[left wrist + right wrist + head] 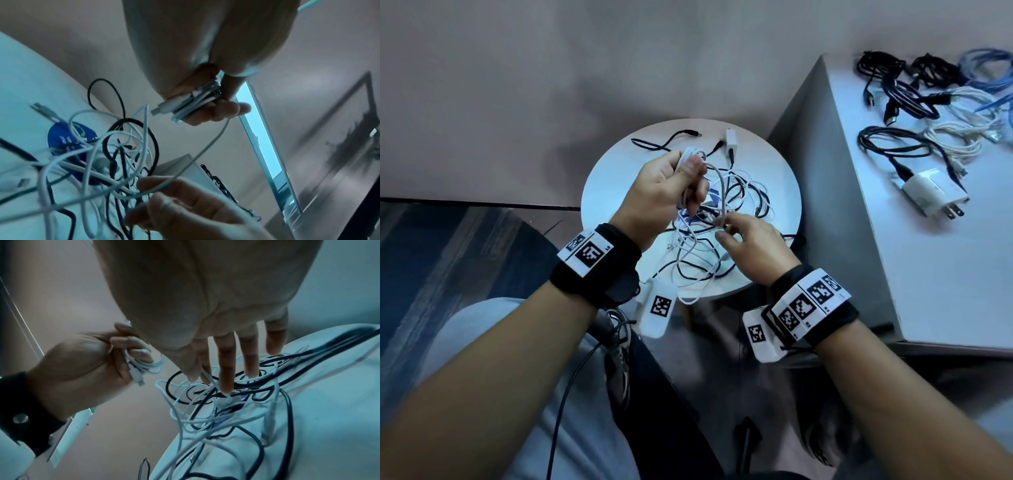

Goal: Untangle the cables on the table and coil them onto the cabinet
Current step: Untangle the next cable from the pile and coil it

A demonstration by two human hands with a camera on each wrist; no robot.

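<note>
A tangle of white and black cables lies on the round white table. My left hand is raised over the table's left half and grips a small coil of white cable whose USB plug sticks out of the fist. From that coil a white strand runs down to my right hand, which pinches it between thumb and forefinger just above the tangle; the other fingertips point down into the cables. The left hand and its coil show in the right wrist view too.
The grey cabinet stands to the right of the table, with several coiled black, white and blue cables and a white plug charger on top. A white charger and a black cable lie at the table's far side. My legs are below.
</note>
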